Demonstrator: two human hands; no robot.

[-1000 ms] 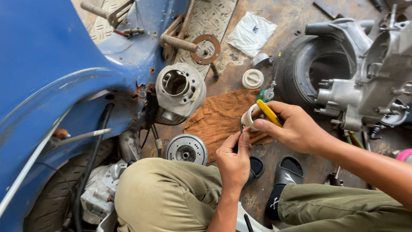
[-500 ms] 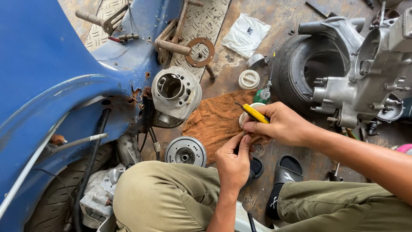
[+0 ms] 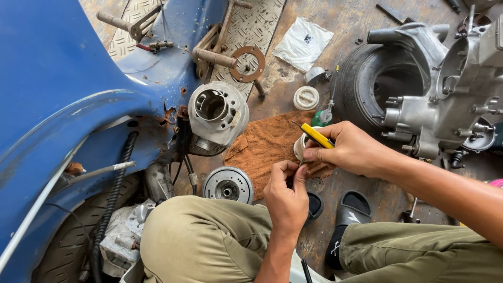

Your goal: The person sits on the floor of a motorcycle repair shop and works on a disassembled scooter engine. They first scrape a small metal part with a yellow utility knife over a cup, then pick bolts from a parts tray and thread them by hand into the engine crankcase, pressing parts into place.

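My right hand (image 3: 351, 149) grips a yellow-handled tool (image 3: 316, 135) and also cradles a small white ring-shaped part (image 3: 298, 147) against its fingers. My left hand (image 3: 287, 191) is raised just below it, with thumb and fingertips pinched on something tiny that I cannot make out, touching the right hand's fingers. Both hands hover over a brown cloth (image 3: 264, 147) spread on the wooden floor. A grey finned engine cylinder (image 3: 217, 115) rests at the cloth's left edge.
A blue scooter body (image 3: 68, 105) fills the left. A round flywheel (image 3: 228, 185) lies by my left knee. An engine casing (image 3: 445, 99) with a tyre (image 3: 361, 84) stands right. A white cap (image 3: 306, 98), green bottle (image 3: 321, 118), rusty gasket ring (image 3: 248, 64) and plastic bag (image 3: 303, 43) lie beyond.
My right hand has turned the yellow tool a little flatter and shifted slightly left over the cloth. My left hand stays pinched beneath it. The view has drifted slightly.
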